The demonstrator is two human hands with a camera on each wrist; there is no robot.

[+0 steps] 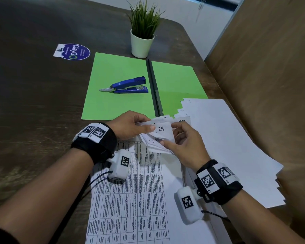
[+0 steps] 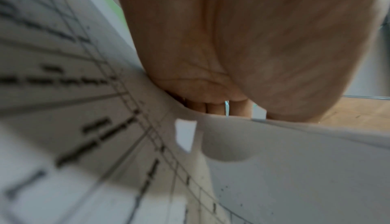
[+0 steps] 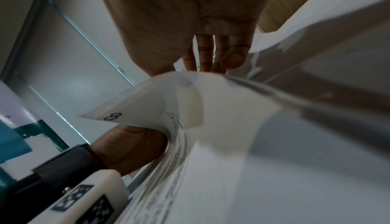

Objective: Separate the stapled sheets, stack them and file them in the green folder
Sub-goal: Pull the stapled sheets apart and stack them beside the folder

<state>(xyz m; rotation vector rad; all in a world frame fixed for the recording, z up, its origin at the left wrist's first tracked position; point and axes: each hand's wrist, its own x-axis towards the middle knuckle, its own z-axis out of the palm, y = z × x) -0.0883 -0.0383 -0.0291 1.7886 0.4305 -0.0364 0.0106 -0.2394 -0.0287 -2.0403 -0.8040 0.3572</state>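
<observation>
A small potted plant with spiky green leaves stands upright in a white pot at 12 o'clock on the dark wood-grain table. At about 10 o'clock a sticker lies flat on the tabletop, a blue oval reading "ClayGo" on a white backing, well apart from the plant. At 3 o'clock a tan wood-patterned partition rises along the table's edge. Beyond it, at 1 o'clock, is a pale wall.

Head camera looks down; blurry wrist cameras apparently share the sheets close-up.
</observation>
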